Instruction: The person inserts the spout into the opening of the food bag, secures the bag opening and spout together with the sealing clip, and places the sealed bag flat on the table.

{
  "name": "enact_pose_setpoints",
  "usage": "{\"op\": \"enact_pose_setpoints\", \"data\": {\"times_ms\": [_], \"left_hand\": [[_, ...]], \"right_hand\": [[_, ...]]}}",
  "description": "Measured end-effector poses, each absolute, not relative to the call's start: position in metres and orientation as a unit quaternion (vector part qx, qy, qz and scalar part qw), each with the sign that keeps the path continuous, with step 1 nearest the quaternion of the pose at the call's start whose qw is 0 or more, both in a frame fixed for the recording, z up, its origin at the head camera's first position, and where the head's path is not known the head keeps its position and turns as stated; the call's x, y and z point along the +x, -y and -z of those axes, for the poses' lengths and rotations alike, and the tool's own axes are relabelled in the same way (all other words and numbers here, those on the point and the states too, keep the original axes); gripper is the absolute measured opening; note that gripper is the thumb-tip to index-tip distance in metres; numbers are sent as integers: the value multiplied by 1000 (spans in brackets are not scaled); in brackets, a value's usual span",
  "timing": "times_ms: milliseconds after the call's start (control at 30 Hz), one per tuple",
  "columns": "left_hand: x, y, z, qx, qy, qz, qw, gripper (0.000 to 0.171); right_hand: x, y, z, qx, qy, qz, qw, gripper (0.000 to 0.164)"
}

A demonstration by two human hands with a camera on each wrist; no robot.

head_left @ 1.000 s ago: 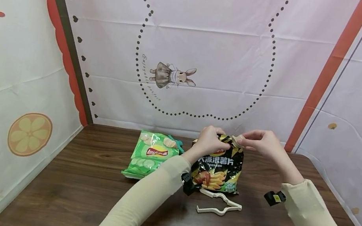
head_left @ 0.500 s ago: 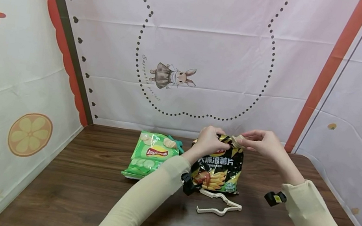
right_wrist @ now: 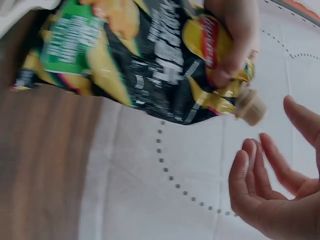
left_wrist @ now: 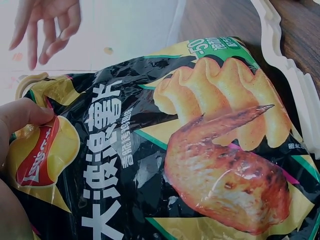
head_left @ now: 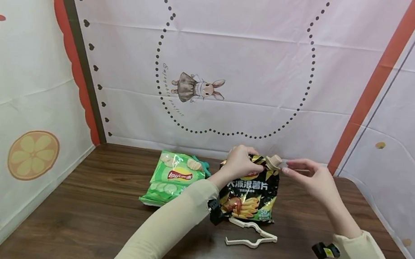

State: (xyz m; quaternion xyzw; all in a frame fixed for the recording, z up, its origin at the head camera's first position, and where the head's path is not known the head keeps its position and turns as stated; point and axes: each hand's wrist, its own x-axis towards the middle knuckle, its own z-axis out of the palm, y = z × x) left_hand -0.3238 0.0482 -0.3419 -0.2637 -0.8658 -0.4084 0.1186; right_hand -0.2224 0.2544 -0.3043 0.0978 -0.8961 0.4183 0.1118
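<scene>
A black Lay's chip bag [head_left: 248, 193] stands at the back of the table, and my left hand [head_left: 240, 163] grips its top edge. In the left wrist view the thumb [left_wrist: 30, 115] presses the bag's front beside the logo. A beige capped spout piece [head_left: 274, 161] sits on the bag's upper right corner; how it is fastened is hidden. My right hand [head_left: 316, 182] is just right of the piece, apart from it. In the right wrist view its fingers [right_wrist: 240, 172] are loosely bent with nothing between them. A cream bag clip [head_left: 270, 237] lies spread on the table before the bag.
A green Lay's bag [head_left: 171, 183] stands left of the black bag, with a teal piece [head_left: 203, 165] at its upper right corner. The wooden table [head_left: 93, 220] ends at a printed cloth backdrop [head_left: 235, 84], with cloth at both sides.
My right hand has let go of the beige capped piece and moved off to the right and slightly toward me. The piece stays on the bag's corner. My left hand keeps its grip in place.
</scene>
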Motion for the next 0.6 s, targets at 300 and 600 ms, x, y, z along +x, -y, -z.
{"op": "enact_pose_setpoints", "data": {"times_ms": [300,600], "left_hand": [[-323,-48,342,-257,864,419,105,33],[-323,-47,340,-267,859,425,98,35]], "right_hand": [[-205,-261,352,131,893,-419,102,32],[-197,-263,392,180,884,-430,46,28]]}}
